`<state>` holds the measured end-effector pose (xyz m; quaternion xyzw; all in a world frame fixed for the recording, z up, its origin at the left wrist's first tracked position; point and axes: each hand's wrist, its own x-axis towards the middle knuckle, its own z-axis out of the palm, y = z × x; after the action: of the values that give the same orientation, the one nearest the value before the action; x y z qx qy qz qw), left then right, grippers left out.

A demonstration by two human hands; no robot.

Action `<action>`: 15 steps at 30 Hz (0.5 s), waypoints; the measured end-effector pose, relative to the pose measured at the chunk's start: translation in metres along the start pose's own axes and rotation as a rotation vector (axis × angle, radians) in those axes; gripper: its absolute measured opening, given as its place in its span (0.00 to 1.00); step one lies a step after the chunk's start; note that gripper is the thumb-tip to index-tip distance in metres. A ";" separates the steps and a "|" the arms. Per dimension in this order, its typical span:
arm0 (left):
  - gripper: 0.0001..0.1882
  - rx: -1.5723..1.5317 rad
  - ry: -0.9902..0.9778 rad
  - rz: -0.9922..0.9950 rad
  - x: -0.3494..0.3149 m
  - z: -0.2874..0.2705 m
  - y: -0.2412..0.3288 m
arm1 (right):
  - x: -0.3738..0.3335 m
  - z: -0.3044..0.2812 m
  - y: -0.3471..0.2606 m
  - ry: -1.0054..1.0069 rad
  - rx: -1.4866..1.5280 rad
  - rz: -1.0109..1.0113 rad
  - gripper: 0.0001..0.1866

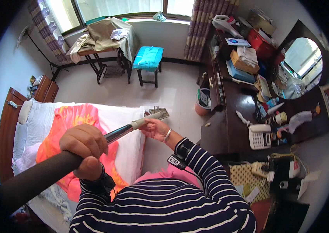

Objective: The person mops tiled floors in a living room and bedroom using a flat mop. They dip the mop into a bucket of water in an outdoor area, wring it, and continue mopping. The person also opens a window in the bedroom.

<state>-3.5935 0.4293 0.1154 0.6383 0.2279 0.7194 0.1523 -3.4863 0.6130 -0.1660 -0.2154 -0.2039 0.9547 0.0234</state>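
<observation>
The left hand (83, 144) wraps the dark pole (47, 171) near its thick end. The right hand (156, 128) pinches its pale tip (143, 121), perhaps a mop head (159, 113), above the floor (133, 91) beside the bed (94, 128).

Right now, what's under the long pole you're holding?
Under the pole lies the bed, with a white sheet and an orange-pink blanket. The left hand grips the pole's dark handle; the right hand holds it near its head. The pole and hands hide part of the blanket.
</observation>
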 end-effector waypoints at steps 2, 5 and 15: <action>0.12 0.056 0.011 0.017 0.026 -0.025 -0.042 | 0.032 0.004 -0.043 -0.019 -0.024 0.025 0.16; 0.12 0.163 0.022 0.027 0.062 -0.064 -0.098 | 0.075 0.006 -0.112 -0.100 -0.148 0.080 0.21; 0.09 0.440 0.305 -0.034 0.169 -0.159 -0.263 | 0.153 -0.070 -0.464 0.070 -0.449 -0.113 0.17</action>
<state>-3.7930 0.7181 0.1082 0.5364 0.4099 0.7376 -0.0141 -3.6155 1.0845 -0.1002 -0.2363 -0.4220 0.8746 0.0354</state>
